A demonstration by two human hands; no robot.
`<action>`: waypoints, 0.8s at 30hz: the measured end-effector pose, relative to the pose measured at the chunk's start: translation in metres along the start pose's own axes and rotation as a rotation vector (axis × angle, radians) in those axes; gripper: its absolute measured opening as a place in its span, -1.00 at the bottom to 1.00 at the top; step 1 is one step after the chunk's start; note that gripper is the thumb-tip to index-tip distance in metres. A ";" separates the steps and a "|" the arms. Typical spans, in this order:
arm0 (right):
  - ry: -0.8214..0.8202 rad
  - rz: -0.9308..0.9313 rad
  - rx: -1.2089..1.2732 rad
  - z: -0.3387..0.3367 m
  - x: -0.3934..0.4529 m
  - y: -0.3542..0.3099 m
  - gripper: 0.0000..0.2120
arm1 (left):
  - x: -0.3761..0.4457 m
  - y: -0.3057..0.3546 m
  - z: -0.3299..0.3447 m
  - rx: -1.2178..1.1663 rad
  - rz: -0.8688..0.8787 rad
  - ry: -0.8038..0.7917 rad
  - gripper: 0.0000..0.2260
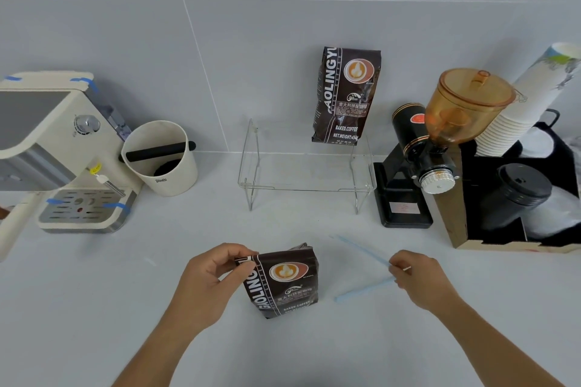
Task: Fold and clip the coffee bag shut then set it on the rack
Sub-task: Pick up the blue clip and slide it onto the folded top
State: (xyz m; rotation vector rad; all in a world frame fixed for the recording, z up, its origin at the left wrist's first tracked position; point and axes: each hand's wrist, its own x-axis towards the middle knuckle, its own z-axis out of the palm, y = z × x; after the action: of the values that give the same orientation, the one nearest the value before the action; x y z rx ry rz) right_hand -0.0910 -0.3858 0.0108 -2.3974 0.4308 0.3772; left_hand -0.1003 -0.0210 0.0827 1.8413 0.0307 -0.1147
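Both hands work before rack (306, 173), second bag (345, 96) atop.

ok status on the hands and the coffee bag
Left hand pinching near coffee bag top corner. Right hand on open blue clip. Bag unclipped, on counter. Rack holds another bag.

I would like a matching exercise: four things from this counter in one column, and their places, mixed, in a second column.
1. near bag
2. blue clip
3. far bag
4. grinder

A. right of the rack
B. at the right hand
C. on the rack, against the wall
D. top held by the left hand

Pairs: 1-D, 2-B, 3-C, 4-A
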 end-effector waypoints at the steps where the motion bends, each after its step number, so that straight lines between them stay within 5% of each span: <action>1: 0.013 -0.011 0.030 -0.005 -0.002 -0.006 -0.79 | 0.000 -0.001 0.000 -0.014 -0.002 0.002 -0.74; 13: 0.026 -0.148 0.482 -0.053 -0.041 -0.102 -0.92 | 0.013 0.004 -0.003 -0.042 0.001 -0.017 -0.74; 24: -0.127 -0.302 0.466 -0.021 -0.054 -0.155 -0.94 | 0.018 0.003 -0.004 -0.145 -0.037 -0.035 -0.71</action>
State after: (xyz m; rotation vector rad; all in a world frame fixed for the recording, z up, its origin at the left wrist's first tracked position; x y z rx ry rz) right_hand -0.0753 -0.2762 0.1332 -1.9306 0.0801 0.2565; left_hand -0.0818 -0.0184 0.0852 1.6941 0.0477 -0.1669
